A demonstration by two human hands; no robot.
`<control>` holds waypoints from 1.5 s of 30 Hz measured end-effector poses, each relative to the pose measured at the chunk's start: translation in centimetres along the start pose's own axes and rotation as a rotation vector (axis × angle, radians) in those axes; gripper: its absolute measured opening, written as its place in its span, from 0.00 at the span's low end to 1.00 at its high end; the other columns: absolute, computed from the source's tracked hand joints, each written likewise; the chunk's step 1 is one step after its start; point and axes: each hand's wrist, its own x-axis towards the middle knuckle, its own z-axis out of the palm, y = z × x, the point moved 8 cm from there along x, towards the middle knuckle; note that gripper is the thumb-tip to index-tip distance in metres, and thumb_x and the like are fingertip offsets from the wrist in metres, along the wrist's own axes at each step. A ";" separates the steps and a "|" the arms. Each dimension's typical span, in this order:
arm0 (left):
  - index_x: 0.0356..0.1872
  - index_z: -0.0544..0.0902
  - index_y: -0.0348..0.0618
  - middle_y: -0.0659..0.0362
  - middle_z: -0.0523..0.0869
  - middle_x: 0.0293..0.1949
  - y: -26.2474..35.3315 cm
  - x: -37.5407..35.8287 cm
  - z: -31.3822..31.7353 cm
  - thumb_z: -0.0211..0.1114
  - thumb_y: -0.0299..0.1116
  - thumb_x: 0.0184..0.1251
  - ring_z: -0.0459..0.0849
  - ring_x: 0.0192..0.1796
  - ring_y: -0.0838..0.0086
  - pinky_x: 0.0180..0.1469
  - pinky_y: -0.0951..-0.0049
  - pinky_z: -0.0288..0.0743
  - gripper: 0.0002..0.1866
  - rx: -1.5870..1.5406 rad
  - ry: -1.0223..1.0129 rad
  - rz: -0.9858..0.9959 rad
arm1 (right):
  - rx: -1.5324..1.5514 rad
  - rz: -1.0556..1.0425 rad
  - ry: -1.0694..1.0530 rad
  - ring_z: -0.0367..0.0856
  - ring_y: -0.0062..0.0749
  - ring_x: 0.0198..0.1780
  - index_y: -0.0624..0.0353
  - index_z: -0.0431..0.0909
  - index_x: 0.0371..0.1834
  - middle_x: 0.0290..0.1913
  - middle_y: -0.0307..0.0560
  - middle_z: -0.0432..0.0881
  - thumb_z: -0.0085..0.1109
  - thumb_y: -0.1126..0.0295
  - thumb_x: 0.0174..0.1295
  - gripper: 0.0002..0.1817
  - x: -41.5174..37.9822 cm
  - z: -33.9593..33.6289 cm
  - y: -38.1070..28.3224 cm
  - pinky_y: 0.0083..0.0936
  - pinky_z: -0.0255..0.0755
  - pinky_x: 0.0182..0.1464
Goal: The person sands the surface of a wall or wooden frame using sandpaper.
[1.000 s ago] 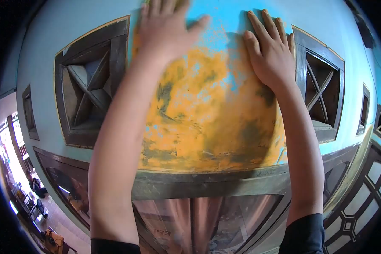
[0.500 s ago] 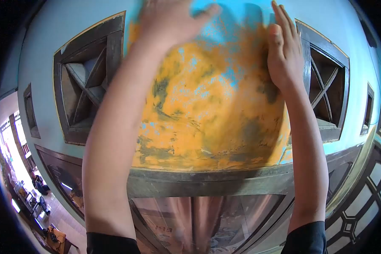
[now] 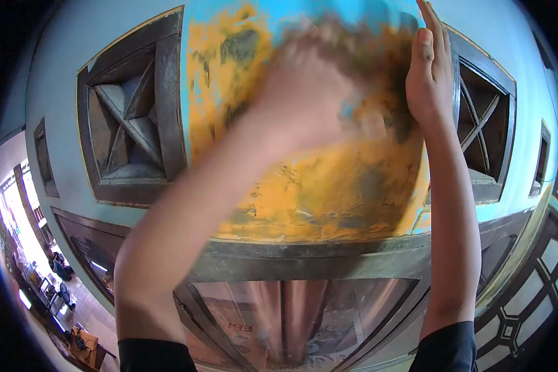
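In front of me is a wall patch of worn orange paint (image 3: 328,186) with blue and dark grey blotches. My left hand (image 3: 319,87) is smeared by motion over the upper middle of this patch. Its fingers are too blurred to show their shape or whether anything is in them. At the patch's upper right edge, my right hand (image 3: 431,74) is seen from the side, its fingers stretched upward and lying flat toward the wall. I see nothing held in it. The wall under its palm is hidden.
Dark wooden vents with crossed bars flank the patch, a left vent (image 3: 130,118) and a right vent (image 3: 480,124). Beneath runs a wooden beam (image 3: 316,263) above a glass pane with a pinkish curtain (image 3: 266,316). A brown chair (image 3: 84,347) stands far lower left.
My left hand has swept right and down across the painted patch, becoming more blurred. My right hand has shifted slightly right in view, still flat against the wall.
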 end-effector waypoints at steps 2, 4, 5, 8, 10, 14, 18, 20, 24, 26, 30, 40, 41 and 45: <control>0.66 0.81 0.64 0.53 0.69 0.75 7.3 -3.9 1.8 0.52 0.73 0.65 0.56 0.81 0.53 0.81 0.45 0.45 0.37 -0.206 -0.088 0.219 | 0.025 -0.033 -0.021 0.59 0.58 0.78 0.55 0.65 0.76 0.76 0.59 0.65 0.27 0.42 0.79 0.36 0.4 0.6 1.9 0.50 0.47 0.79; 0.67 0.80 0.65 0.54 0.70 0.75 8.8 -5.7 2.4 0.52 0.74 0.64 0.57 0.81 0.54 0.82 0.45 0.45 0.37 -0.260 0.203 0.360 | 0.064 -0.032 -0.030 0.59 0.59 0.78 0.56 0.66 0.76 0.76 0.60 0.66 0.27 0.40 0.78 0.37 0.1 0.1 0.5 0.50 0.47 0.79; 0.67 0.80 0.65 0.54 0.70 0.75 7.8 -5.5 2.2 0.52 0.74 0.64 0.57 0.81 0.54 0.82 0.46 0.45 0.38 -0.232 0.202 0.356 | 0.083 -0.034 -0.031 0.59 0.59 0.78 0.56 0.66 0.75 0.75 0.61 0.66 0.28 0.39 0.77 0.38 0.1 -0.1 0.0 0.51 0.47 0.79; 0.70 0.77 0.64 0.54 0.69 0.75 -0.3 -2.6 0.3 0.53 0.72 0.66 0.59 0.80 0.53 0.81 0.45 0.47 0.37 -0.070 0.297 0.161 | 0.082 -0.027 -0.045 0.60 0.59 0.78 0.56 0.67 0.75 0.75 0.62 0.67 0.29 0.39 0.77 0.38 0.1 0.9 2.0 0.51 0.46 0.79; 0.76 0.65 0.60 0.54 0.56 0.80 -4.4 -1.0 -3.1 0.49 0.69 0.72 0.49 0.82 0.53 0.82 0.47 0.39 0.38 0.031 0.239 -0.142 | 0.035 -0.037 -0.077 0.60 0.59 0.78 0.56 0.68 0.74 0.75 0.62 0.66 0.29 0.39 0.77 0.38 0.0 0.7 1.9 0.51 0.46 0.79; 0.74 0.69 0.61 0.53 0.64 0.76 -2.3 -2.1 -1.2 0.51 0.69 0.69 0.54 0.80 0.51 0.81 0.45 0.44 0.38 0.112 0.141 -0.077 | 0.006 -0.041 -0.102 0.60 0.59 0.78 0.56 0.69 0.73 0.75 0.62 0.66 0.29 0.39 0.77 0.37 -0.6 0.9 2.1 0.51 0.46 0.79; 0.74 0.72 0.66 0.52 0.73 0.72 4.3 -6.5 1.1 0.54 0.70 0.67 0.60 0.79 0.49 0.79 0.44 0.50 0.38 -0.189 0.227 0.335 | 0.036 -0.062 -0.116 0.60 0.58 0.78 0.57 0.69 0.73 0.74 0.61 0.67 0.31 0.41 0.78 0.36 -1.1 -0.1 0.6 0.50 0.48 0.79; 0.74 0.72 0.68 0.52 0.73 0.73 -0.4 -4.6 0.1 0.56 0.70 0.66 0.62 0.78 0.49 0.79 0.44 0.51 0.38 -0.048 0.290 0.175 | 0.060 -0.046 -0.108 0.60 0.57 0.77 0.57 0.69 0.73 0.74 0.61 0.67 0.32 0.42 0.78 0.35 -1.0 0.8 1.8 0.49 0.49 0.78; 0.74 0.72 0.66 0.52 0.73 0.73 -5.3 -3.4 -0.9 0.58 0.65 0.68 0.63 0.78 0.50 0.80 0.45 0.50 0.35 0.069 0.406 -0.018 | 0.032 -0.034 -0.121 0.60 0.57 0.77 0.57 0.69 0.73 0.74 0.61 0.66 0.33 0.43 0.78 0.34 -1.4 0.7 1.9 0.49 0.50 0.78; 0.74 0.72 0.65 0.52 0.72 0.73 -0.2 -4.9 0.9 0.58 0.62 0.70 0.63 0.78 0.50 0.79 0.45 0.51 0.34 0.061 0.196 0.029 | 0.060 -0.047 -0.108 0.60 0.57 0.77 0.57 0.69 0.72 0.74 0.60 0.67 0.33 0.44 0.78 0.33 -1.4 0.7 1.7 0.49 0.50 0.78; 0.74 0.72 0.63 0.54 0.70 0.75 0.1 -5.7 0.4 0.58 0.63 0.69 0.61 0.79 0.51 0.80 0.44 0.49 0.35 -0.072 0.267 0.192 | 0.024 -0.055 -0.162 0.56 0.53 0.80 0.50 0.66 0.76 0.78 0.55 0.63 0.33 0.43 0.78 0.33 -2.0 0.9 2.4 0.49 0.46 0.80; 0.76 0.70 0.64 0.58 0.60 0.81 5.3 -12.1 3.0 0.54 0.68 0.68 0.56 0.81 0.51 0.80 0.42 0.46 0.38 -0.226 0.017 0.207 | -0.104 -0.179 -0.234 0.60 0.50 0.79 0.41 0.73 0.71 0.77 0.46 0.67 0.56 0.51 0.70 0.27 -6.8 0.0 1.0 0.58 0.49 0.78; 0.76 0.70 0.64 0.58 0.60 0.81 4.2 -12.3 2.9 0.53 0.68 0.68 0.56 0.81 0.51 0.80 0.43 0.46 0.38 -0.183 0.029 0.140 | -0.132 -0.175 -0.269 0.60 0.50 0.79 0.41 0.73 0.71 0.77 0.46 0.66 0.58 0.53 0.68 0.27 -8.0 -0.4 0.5 0.58 0.49 0.78; 0.72 0.75 0.58 0.57 0.65 0.79 3.8 -13.9 3.1 0.58 0.55 0.71 0.59 0.81 0.56 0.80 0.45 0.48 0.31 -0.148 0.107 0.073 | -0.160 -0.104 -0.447 0.57 0.55 0.80 0.41 0.71 0.74 0.79 0.49 0.63 0.63 0.59 0.63 0.32 -13.7 -2.0 -1.0 0.61 0.46 0.78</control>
